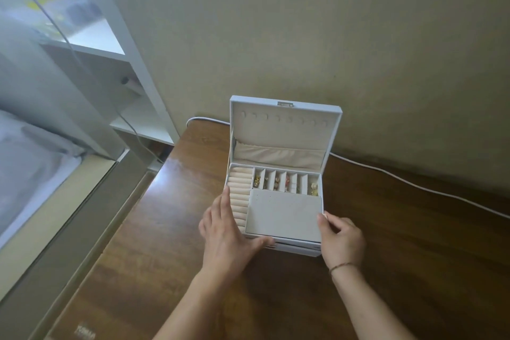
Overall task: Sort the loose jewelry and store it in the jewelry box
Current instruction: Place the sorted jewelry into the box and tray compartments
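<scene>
Head view looks down on a brown wooden bench (386, 270), where a white jewelry box (276, 190) stands open between two hands at the centre of the frame. At about 9 o'clock from the box's front edge, the left hand (227, 232) lies with fingers straight along the box's left side, beside the cream ring rolls (239, 196), its thumb stretched across the front of the box under a flat grey panel (285, 215). At about 3 o'clock, the right hand (340, 237) has its fingers curled and pinches the right edge of that panel, which covers the front part of the tray; a thin bracelet (343, 266) circles that wrist. Beyond the panel, toward 12 o'clock, a row of narrow compartments (287, 181) holds small gold and reddish jewelry (313, 189). The raised lid (284, 124) stands upright behind, with a row of hooks, a gathered pouch and a metal clasp at its top edge. A white cable (414, 185) runs along the bench at 2 o'clock, near a plain beige wall (331, 22). At 10 o'clock, white shelving (132, 63) stands off the bench.
</scene>
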A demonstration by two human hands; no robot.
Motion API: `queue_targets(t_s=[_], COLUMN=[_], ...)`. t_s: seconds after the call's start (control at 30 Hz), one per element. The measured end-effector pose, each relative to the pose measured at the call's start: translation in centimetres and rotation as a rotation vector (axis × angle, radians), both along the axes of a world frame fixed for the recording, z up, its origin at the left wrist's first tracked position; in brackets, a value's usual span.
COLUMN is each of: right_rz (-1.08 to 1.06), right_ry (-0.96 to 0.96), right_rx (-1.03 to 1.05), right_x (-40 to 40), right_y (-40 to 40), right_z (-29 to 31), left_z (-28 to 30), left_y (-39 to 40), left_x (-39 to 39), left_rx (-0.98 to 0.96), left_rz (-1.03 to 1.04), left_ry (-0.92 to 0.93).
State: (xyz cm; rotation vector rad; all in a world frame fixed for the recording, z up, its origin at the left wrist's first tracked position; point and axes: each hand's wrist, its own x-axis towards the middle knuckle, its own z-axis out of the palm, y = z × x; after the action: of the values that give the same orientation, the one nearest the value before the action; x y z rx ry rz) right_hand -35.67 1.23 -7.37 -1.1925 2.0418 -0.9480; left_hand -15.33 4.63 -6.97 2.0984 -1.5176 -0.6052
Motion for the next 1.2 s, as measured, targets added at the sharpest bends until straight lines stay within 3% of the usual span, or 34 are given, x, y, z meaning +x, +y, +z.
queue_targets(t_s=[0.43,0.7,0.93,1.13,1.2], right_rz=[0.065,0.103,0.621,0.682,0.666], right_ry=[0.107,0.065,0.557,0.701,0.681], right_rx=[0.011,0.035,0.109,0.206,0.181], right_x=[0.0,-0.1,0.1,0.3,0.1], right_y=[-0.2,-0.6,-0.4,-0.5,-1.3], right_z=[-0.1,-0.7,-1.3,-1.8,-1.0], left_z=[-1.2,-1.5,-2.3,-3.2,-3.2], left_y=[-0.2,0.1,-1.3,-1.2,-1.4], left_x=[0.4,0.8,1.3,1.1,1.3], left_rx=[0.06,0.122,0.069,0.12,0.059], left_rz=[-0.02,-0.101,-0.183,-0.193,-0.189], left_ry=[-0.135,-0.298,-0.341,-0.424,-0.359])
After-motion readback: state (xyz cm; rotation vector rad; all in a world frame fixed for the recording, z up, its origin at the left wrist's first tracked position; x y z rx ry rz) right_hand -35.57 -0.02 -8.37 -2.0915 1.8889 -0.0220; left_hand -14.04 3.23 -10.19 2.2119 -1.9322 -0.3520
